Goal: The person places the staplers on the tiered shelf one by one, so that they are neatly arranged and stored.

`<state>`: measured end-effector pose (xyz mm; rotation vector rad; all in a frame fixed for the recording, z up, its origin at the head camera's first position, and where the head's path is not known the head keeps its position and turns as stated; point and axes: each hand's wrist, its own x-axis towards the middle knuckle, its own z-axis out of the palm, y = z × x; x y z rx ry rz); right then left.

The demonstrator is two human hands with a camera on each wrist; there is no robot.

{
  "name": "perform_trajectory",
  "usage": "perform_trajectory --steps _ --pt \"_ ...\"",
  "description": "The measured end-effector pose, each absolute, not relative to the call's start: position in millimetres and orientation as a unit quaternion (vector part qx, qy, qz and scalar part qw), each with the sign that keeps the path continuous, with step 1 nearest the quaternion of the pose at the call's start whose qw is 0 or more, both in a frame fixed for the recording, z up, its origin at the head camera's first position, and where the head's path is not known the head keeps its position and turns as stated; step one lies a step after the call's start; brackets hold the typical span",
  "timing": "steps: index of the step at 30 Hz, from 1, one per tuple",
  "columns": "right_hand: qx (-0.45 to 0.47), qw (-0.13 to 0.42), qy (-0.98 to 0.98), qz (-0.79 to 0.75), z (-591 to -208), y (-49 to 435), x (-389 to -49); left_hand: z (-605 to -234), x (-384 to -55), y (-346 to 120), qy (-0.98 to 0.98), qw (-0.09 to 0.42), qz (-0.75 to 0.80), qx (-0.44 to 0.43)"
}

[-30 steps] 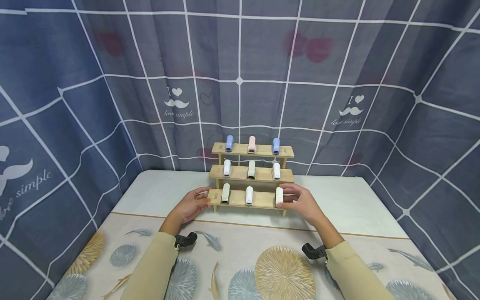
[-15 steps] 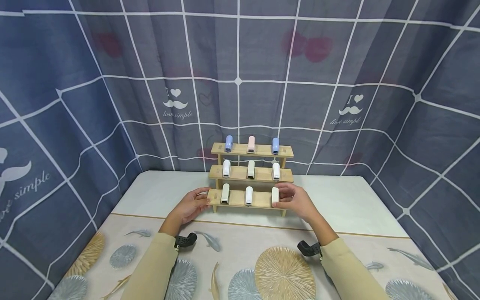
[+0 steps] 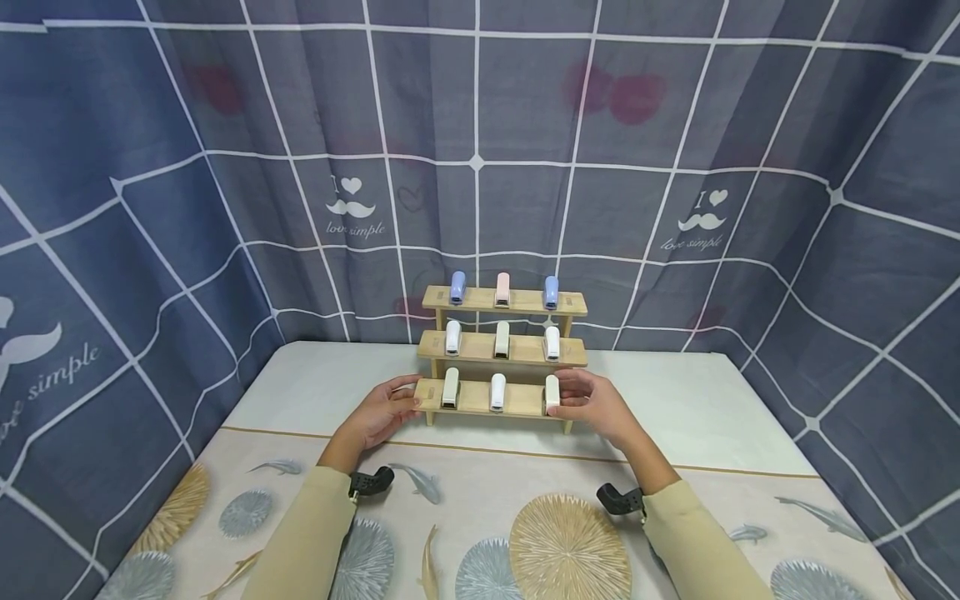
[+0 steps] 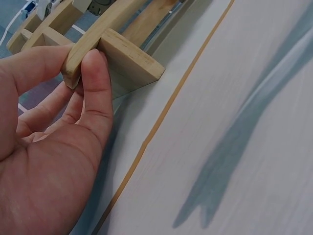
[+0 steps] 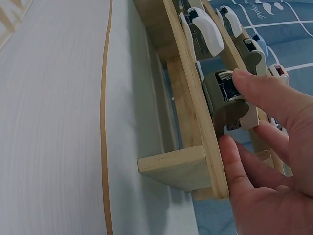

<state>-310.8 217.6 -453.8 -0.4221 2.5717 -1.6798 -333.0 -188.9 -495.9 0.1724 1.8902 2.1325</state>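
Observation:
A three-step wooden display stand holds rows of small staplers. My left hand pinches the left end of the lowest shelf, thumb in front, as the left wrist view shows at the shelf end. With my right hand I hold the cream stapler at the right end of that shelf, fingertips at its side and end. In the right wrist view this stapler stands on the shelf board. Also on the lowest shelf are a white stapler in the middle and a cream stapler at left.
On the middle shelf stand two white staplers and a pale green stapler. The top shelf carries two blue staplers and a pink stapler. A patterned cloth covers the table's near part; a checked curtain hangs around.
My right hand has slid the right cream stapler leftward along the lowest shelf, then slightly back right. My left hand keeps its hold on the shelf end.

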Motion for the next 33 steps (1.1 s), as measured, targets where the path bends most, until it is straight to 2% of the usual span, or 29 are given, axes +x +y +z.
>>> perform_trajectory --steps 23,28,33 --pt "-0.128 0.029 0.825 -0.55 -457 221 -310 -494 -333 -185 0.658 0.143 0.737 0.062" --pt "-0.142 0.006 0.812 -0.567 -461 225 -306 -492 -330 -188 0.693 0.122 0.708 0.06" --pt "-0.143 -0.06 0.809 -0.567 -464 243 -299 -486 -326 -199 0.786 0.064 0.613 0.045"
